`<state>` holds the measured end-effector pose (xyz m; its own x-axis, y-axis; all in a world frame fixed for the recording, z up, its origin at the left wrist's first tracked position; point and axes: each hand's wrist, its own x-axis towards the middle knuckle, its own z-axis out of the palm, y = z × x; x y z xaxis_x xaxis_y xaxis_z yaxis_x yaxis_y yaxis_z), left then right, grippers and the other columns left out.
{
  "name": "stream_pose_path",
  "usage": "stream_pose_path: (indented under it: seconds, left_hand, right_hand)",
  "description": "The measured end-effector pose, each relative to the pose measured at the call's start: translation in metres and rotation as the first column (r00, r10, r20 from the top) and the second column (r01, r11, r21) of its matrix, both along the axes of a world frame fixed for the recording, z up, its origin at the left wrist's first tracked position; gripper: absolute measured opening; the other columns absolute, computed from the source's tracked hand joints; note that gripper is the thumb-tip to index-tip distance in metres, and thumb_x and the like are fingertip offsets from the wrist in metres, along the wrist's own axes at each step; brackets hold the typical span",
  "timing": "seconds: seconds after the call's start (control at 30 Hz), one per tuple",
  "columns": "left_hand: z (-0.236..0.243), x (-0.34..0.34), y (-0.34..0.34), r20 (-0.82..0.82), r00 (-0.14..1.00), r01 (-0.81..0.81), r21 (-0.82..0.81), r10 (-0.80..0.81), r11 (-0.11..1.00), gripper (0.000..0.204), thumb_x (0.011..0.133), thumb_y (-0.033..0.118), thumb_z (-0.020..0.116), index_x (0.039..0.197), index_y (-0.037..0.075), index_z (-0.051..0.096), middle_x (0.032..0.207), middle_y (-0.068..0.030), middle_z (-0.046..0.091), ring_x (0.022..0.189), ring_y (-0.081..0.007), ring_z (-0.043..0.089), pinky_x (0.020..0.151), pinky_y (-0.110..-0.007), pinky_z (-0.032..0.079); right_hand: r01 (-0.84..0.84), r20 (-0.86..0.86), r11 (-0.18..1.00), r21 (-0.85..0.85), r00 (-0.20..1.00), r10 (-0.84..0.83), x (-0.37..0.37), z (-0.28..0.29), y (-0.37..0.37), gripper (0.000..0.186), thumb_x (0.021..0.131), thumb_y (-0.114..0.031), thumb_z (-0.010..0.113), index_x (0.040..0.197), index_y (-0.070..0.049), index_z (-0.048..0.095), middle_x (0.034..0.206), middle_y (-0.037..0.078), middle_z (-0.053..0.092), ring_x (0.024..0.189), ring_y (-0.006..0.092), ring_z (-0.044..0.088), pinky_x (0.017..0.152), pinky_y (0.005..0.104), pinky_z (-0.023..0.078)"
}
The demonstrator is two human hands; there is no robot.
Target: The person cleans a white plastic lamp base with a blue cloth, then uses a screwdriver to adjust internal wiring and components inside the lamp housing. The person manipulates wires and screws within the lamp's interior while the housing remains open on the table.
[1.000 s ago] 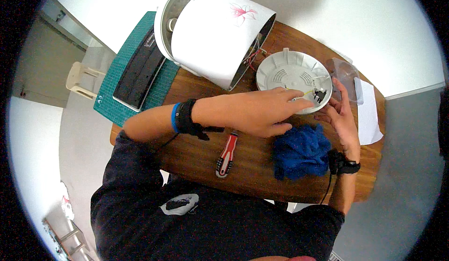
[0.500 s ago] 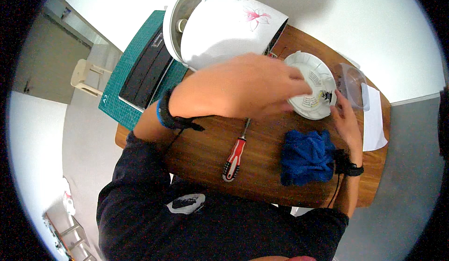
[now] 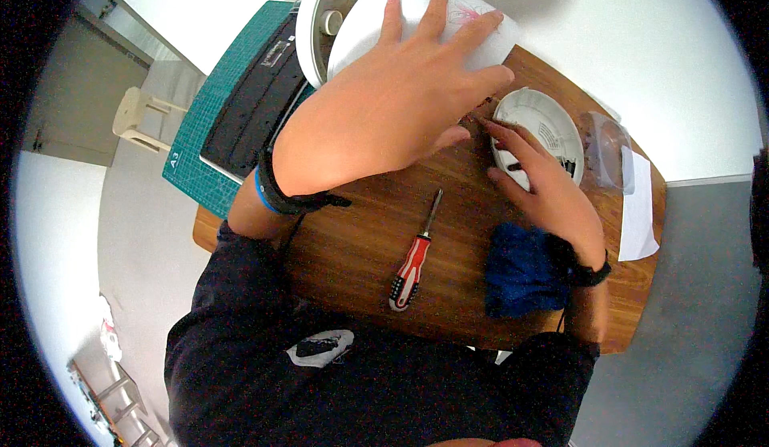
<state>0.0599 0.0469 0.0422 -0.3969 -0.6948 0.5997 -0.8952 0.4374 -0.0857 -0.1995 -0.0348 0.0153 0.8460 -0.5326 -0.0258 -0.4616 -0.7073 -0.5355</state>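
A white rice cooker with a pink flower print lies on its side at the back, its lid end turned to the left. Over its curved side my left hand is spread, palm down, fingers apart. The hand hides much of the cooker's near side. A round white plastic base cover lies to the right with its inner face up. My right hand reaches across this cover, thumb and fingers apart, with fingertips near the cooker's bottom end. Nothing shows in its grasp.
A red-and-black screwdriver lies mid-table. Beside my right wrist is a crumpled blue cloth. A clear plastic tray and white paper lie at the right edge. A black flat device rests on a green cutting mat.
My left hand has moved from beside the base cover up and left onto the cooker, fingers spreading. My right hand has shifted from the cover's right rim leftward over it.
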Motion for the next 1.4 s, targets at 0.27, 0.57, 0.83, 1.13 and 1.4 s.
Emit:
stream_pose_path:
  seconds: [0.27,0.57,0.83,1.13,1.4]
  left_hand:
    - [0.002,0.020,-0.013,-0.012,0.992,0.124,0.091,-0.124,0.988,0.062,0.081,0.024,0.087,0.136,0.016,0.061,0.162,-0.0212,0.042,0.147,-0.0541,0.040,0.113,-0.071,0.038]
    - [0.033,0.050,-0.028,0.024,0.969,0.212,0.424,-0.245,0.881,0.062,0.094,0.028,0.071,0.149,0.010,0.049,0.172,-0.0321,0.016,0.154,-0.0636,0.014,0.125,-0.073,0.018]
    - [0.032,0.064,-0.045,0.010,0.937,0.312,0.424,-0.349,0.850,0.061,0.096,0.025,0.071,0.151,0.013,0.047,0.172,-0.0339,0.015,0.156,-0.0607,0.011,0.125,-0.074,0.016]
    - [0.038,0.057,-0.042,-0.141,0.947,0.319,0.529,-0.290,0.786,0.070,0.101,0.022,0.070,0.162,0.014,0.036,0.171,-0.0344,0.016,0.155,-0.0515,0.029,0.126,-0.072,0.020]
    - [0.045,0.042,-0.032,-0.040,0.987,0.154,0.485,-0.154,0.861,0.075,0.090,0.028,0.082,0.155,0.016,0.045,0.169,-0.0314,0.027,0.153,-0.0495,0.036,0.129,-0.061,0.025]
  right_hand:
    - [-0.077,0.080,0.981,-0.177,0.993,0.092,0.021,-0.047,-0.031,0.054,0.098,-0.010,0.070,0.149,-0.002,0.054,0.157,0.024,0.048,0.138,0.0410,0.056,0.103,0.0432,0.055]
    - [0.210,-0.122,0.978,0.001,0.970,-0.208,0.037,-0.021,0.038,0.050,0.098,-0.018,0.072,0.143,-0.008,0.053,0.103,0.023,0.069,0.086,0.0442,0.070,0.074,0.0505,0.058]
    - [-0.477,-0.263,0.869,0.132,0.828,0.495,0.029,-0.032,0.035,0.029,0.105,-0.033,0.062,0.124,-0.012,0.071,0.099,0.017,0.075,0.091,0.0423,0.072,0.075,0.0530,0.058]
    - [-0.333,-0.232,0.922,0.196,0.898,0.374,0.016,-0.057,0.024,0.034,0.104,-0.038,0.064,0.107,-0.005,0.073,0.098,0.021,0.075,0.093,0.0446,0.071,0.081,0.0526,0.056]
    - [-0.131,-0.097,0.991,-0.011,0.987,0.129,0.018,-0.053,0.019,0.046,0.103,-0.043,0.063,0.107,0.002,0.068,0.088,0.025,0.071,0.086,0.0454,0.071,0.076,0.0526,0.059]
